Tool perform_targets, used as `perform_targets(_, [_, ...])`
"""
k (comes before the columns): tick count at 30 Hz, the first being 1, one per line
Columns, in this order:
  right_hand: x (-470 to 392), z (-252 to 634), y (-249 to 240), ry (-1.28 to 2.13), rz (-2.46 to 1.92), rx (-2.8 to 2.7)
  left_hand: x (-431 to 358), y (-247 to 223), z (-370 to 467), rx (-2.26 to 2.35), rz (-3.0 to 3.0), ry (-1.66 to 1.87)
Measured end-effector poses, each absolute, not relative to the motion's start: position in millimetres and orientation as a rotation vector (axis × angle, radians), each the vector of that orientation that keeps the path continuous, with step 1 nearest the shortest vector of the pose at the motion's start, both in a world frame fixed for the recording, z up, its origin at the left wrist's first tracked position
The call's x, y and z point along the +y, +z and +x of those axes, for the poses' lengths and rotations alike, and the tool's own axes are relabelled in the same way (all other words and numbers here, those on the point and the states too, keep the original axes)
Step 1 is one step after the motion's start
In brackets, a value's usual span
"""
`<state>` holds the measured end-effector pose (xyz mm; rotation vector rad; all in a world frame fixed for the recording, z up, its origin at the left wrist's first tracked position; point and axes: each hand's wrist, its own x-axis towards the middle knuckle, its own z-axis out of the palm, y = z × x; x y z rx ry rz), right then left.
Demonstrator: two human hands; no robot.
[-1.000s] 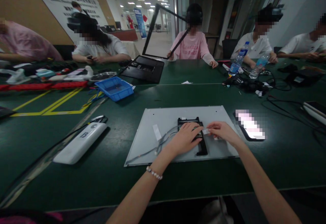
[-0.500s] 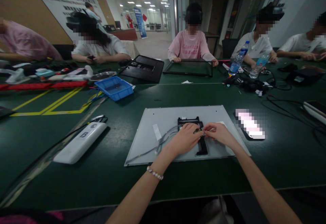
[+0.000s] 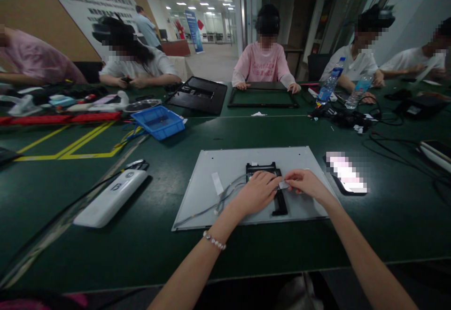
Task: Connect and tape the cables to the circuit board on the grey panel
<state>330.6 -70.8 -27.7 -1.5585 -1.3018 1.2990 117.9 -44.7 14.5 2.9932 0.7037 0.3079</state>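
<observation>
We have both bare hands over the flat metal panel (image 3: 232,159), which lies on the near middle of the dark green counter (image 3: 105,263). On it sits the black plastic bracket (image 3: 280,205), right of the panel's middle and partly covered by our left hand (image 3: 255,191). That hand lies across the bracket with its fingers stretched to the right; we cannot tell whether they grip anything. Our right hand (image 3: 306,184) comes in from the right, thumb and fingers pinched together on a small white tab (image 3: 283,185) at the bracket's right edge, just beside our left fingertips. Grey cables (image 3: 221,200) run from the bracket toward the panel's near left corner, and a white strip (image 3: 217,183) lies on the panel just beyond them. We wear a beaded bracelet (image 3: 214,240) on the left wrist. A white power bank (image 3: 112,197) lies to the left, a phone (image 3: 347,174) just right of the panel, and a blue tray (image 3: 169,129) farther off on the left. On the far side, a co-worker in pink rests both hands by a thin black rectangular frame (image 3: 262,106).
</observation>
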Motion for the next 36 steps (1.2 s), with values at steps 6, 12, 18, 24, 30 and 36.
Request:
perform_targets(6, [-73,329,-23,1.323,-1.554,-1.235,-44,14,118,0.702,2.992,0.295])
perform_targets(12, [-72,321,-30,1.311,-1.484,-1.307,-45,17,117,0.661,2.999,0.296])
perform_targets(18, [-73,318,-30,1.223,-1.483,-1.415,-44,15,117,0.636,3.004,0.307])
perform_targets(24, [-74,318,-28,1.015,-1.510,-1.573,-44,14,117,0.644,2.995,0.310])
perform_targets(30, [-75,319,-25,0.940,-1.522,-1.661,-44,14,118,0.654,3.013,0.297])
perform_targets(36, [-75,322,-26,0.869,-1.548,-1.674,-44,12,117,0.695,2.999,0.317])
